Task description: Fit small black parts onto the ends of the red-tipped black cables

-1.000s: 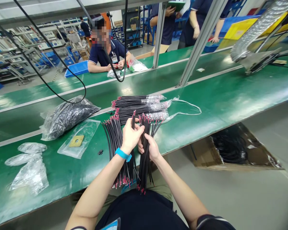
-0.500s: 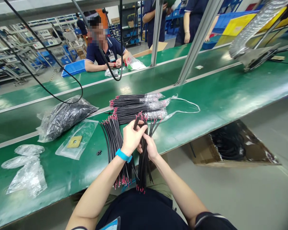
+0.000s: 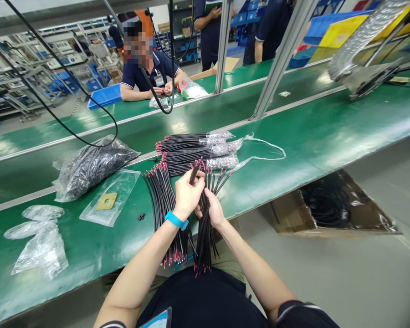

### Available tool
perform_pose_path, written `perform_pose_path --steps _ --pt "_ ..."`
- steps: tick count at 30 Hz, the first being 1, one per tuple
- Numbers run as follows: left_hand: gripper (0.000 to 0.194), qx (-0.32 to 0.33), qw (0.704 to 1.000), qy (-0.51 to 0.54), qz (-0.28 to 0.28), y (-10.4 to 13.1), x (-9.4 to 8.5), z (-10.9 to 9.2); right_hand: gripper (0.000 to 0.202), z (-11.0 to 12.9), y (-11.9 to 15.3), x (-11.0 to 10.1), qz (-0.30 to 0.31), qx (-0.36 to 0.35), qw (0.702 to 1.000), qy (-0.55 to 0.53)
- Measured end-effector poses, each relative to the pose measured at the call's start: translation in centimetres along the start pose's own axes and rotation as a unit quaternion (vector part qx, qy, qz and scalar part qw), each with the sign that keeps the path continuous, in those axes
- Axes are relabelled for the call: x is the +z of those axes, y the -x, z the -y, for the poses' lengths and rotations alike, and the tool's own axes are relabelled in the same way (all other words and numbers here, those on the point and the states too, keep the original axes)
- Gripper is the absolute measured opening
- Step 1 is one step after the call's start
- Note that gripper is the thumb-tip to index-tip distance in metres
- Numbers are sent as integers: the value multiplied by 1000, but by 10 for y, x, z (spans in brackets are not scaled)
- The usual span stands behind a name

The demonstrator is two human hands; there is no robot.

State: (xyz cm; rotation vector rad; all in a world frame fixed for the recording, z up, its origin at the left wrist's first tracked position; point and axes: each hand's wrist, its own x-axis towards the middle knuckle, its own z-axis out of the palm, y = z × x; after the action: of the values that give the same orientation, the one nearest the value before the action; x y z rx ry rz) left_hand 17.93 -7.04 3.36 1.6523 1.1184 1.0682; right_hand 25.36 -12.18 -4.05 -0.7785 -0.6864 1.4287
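Black wires with red ends (image 3: pixel 203 237) form a bundle hanging over the bench's near edge, between my hands. My left hand (image 3: pixel 187 193), below a blue wristband, is closed on a few of these wires, whose tips stick up past its fingers. Wrapped round the bundle's right side is my right hand (image 3: pixel 213 207), its fingers partly hidden behind the wires. A second loose pile of wires (image 3: pixel 164 200) lies beside my left wrist. Just beyond my hands, several wire bundles with plastic-wrapped ends (image 3: pixel 191 157) lie crosswise.
On the green bench (image 3: pixel 314 132) at left are a bag of black parts (image 3: pixel 95 168), a flat bag with a yellow piece (image 3: pixel 105 201) and crumpled plastic (image 3: pixel 41 246). A cardboard box (image 3: pixel 290 214) stands below right. A person (image 3: pixel 150 73) sits across.
The wire tips above my right hand have fanned out a little more to the right. My hands have barely moved. In the background, the standing people have shifted.
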Motion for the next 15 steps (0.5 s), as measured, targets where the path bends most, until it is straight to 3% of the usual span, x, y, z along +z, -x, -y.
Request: perform_pose_path --steps 8,15 --pt "16 -1 1000 12 10 3 2 0 58 -1 2 -2 -21 -15 997 74" --pt "23 44 994 -104 1 4 5 -4 59 -4 1 -4 -58 -28 991 119"
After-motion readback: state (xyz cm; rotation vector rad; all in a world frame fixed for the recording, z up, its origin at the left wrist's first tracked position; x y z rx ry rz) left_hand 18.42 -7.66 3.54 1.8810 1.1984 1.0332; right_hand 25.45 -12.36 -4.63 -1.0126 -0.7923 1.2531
